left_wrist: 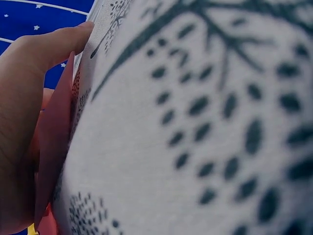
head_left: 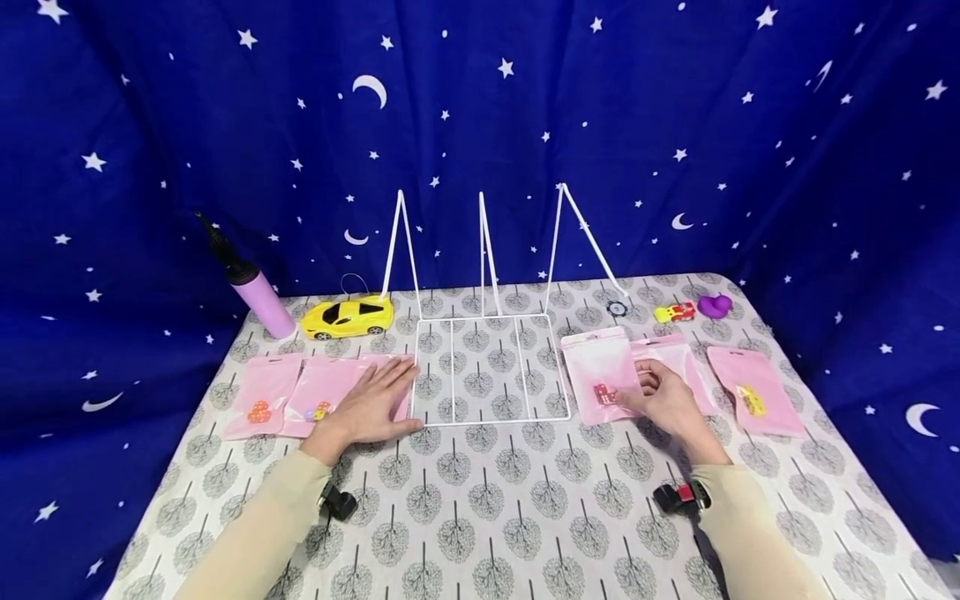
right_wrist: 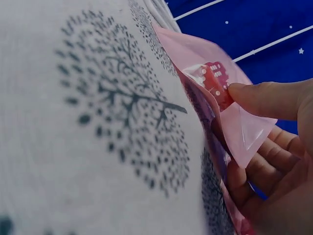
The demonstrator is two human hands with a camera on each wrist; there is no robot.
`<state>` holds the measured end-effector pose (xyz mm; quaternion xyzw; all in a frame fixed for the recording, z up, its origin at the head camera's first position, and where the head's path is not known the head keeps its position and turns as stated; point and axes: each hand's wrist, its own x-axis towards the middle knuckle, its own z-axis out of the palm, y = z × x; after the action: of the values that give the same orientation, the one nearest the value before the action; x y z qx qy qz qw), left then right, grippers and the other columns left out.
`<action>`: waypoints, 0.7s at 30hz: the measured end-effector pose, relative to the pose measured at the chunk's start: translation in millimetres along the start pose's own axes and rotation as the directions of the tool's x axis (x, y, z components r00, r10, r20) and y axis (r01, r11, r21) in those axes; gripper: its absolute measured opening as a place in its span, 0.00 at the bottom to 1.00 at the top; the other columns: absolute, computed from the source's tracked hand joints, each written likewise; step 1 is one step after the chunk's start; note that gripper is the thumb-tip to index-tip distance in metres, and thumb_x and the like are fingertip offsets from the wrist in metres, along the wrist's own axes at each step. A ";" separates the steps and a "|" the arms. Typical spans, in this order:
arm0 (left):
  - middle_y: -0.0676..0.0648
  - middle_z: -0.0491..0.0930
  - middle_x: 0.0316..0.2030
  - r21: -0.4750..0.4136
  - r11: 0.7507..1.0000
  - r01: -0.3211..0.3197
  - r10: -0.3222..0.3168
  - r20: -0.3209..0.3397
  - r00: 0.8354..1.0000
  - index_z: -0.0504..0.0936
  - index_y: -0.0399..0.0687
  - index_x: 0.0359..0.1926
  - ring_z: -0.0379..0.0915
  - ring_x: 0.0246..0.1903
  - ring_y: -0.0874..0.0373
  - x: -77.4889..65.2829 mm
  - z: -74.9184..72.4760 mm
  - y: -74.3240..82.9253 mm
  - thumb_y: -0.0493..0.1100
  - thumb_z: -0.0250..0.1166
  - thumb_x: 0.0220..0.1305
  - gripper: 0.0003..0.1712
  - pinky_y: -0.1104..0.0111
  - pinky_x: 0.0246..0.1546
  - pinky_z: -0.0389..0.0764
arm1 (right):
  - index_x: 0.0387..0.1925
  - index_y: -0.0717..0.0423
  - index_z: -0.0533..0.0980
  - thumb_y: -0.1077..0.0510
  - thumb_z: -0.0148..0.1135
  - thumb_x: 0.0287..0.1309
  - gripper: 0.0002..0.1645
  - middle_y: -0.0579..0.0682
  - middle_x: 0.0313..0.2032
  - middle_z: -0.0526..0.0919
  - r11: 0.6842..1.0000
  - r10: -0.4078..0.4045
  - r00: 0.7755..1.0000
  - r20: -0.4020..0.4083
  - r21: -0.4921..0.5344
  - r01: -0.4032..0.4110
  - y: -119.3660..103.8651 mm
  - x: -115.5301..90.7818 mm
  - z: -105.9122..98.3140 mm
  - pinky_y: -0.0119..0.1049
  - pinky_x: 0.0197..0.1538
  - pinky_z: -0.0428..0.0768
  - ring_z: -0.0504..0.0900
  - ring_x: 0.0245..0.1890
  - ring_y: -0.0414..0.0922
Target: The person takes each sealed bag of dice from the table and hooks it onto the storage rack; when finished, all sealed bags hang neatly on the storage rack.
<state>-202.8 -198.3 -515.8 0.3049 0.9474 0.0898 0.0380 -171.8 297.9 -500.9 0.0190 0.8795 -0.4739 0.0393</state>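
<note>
My right hand [head_left: 663,402] pinches the lower right side of a pink zip bag [head_left: 596,358], thumb on the front and fingers behind. Red dice [right_wrist: 217,83] show through its clear front beside the thumb. Another pink zip bag [head_left: 678,367] lies partly hidden behind this hand. My left hand [head_left: 375,402] lies with fingers extended over a pink zip bag, its fingertips right at the left side of a white wire rack [head_left: 453,375]. Left of it are a pink bag with small coloured dice [head_left: 318,412] and one with orange dice [head_left: 258,412].
Beyond the left bags stand a yellow toy car [head_left: 348,317] and a purple hand pump [head_left: 262,304]. At the right lies a pink bag with yellow dice [head_left: 750,400]. Behind are a small red-yellow toy [head_left: 675,312], a purple duck [head_left: 715,307] and a round dark-rimmed piece [head_left: 617,309].
</note>
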 end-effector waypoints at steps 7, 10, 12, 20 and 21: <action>0.46 0.43 0.77 0.010 1.000 0.007 -0.007 0.018 1.000 0.48 0.50 0.77 0.38 0.76 0.46 1.6 0.4 0.4 0.77 0.51 0.59 0.57 0.44 0.74 0.43 | 0.58 0.67 0.69 0.57 0.73 0.52 0.35 0.62 0.43 0.79 0.997 -0.043 0.999 0.017 0.064 0.041 2.1 -7.1 -4.2 0.30 0.35 0.84 0.81 0.33 0.36; 0.46 0.42 0.78 0.010 1.000 0.008 -0.008 0.026 1.000 0.47 0.50 0.77 0.37 0.76 0.47 2.1 0.7 -0.1 0.77 0.51 0.59 0.57 0.44 0.74 0.42 | 0.55 0.67 0.72 0.57 0.72 0.52 0.31 0.62 0.44 0.79 0.996 -0.060 0.998 0.013 0.067 0.059 2.9 -8.6 -5.1 0.30 0.35 0.84 0.82 0.34 0.34; 0.46 0.43 0.78 0.010 1.000 0.009 -0.009 0.026 1.000 0.47 0.49 0.77 0.37 0.76 0.47 2.2 0.7 -0.4 0.77 0.51 0.59 0.56 0.44 0.74 0.42 | 0.53 0.66 0.73 0.58 0.72 0.52 0.29 0.62 0.45 0.80 0.995 -0.063 0.998 0.010 0.076 0.062 2.9 -9.1 -5.6 0.29 0.35 0.84 0.82 0.34 0.33; 0.44 0.44 0.77 0.019 1.000 0.007 -0.008 0.022 1.000 0.48 0.48 0.77 0.39 0.76 0.45 1.8 -0.4 -0.6 0.77 0.52 0.59 0.57 0.44 0.74 0.42 | 0.55 0.64 0.73 0.57 0.72 0.54 0.30 0.66 0.48 0.80 0.992 -0.048 0.999 0.022 0.115 0.045 -0.7 -10.7 -3.9 0.32 0.37 0.86 0.84 0.35 0.37; 0.44 0.44 0.77 0.020 1.000 0.008 -0.008 0.022 1.000 0.48 0.48 0.77 0.39 0.76 0.46 1.7 -0.2 -0.9 0.77 0.52 0.59 0.57 0.44 0.74 0.42 | 0.55 0.64 0.73 0.56 0.72 0.54 0.30 0.66 0.49 0.80 0.993 -0.042 0.999 0.022 0.116 0.039 -2.0 -11.4 -4.1 0.32 0.37 0.85 0.84 0.35 0.37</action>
<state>-204.7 -198.1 -515.8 0.3024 0.9490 0.0767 0.0455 -160.8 300.3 -496.1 -0.0026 0.8504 -0.5247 0.0394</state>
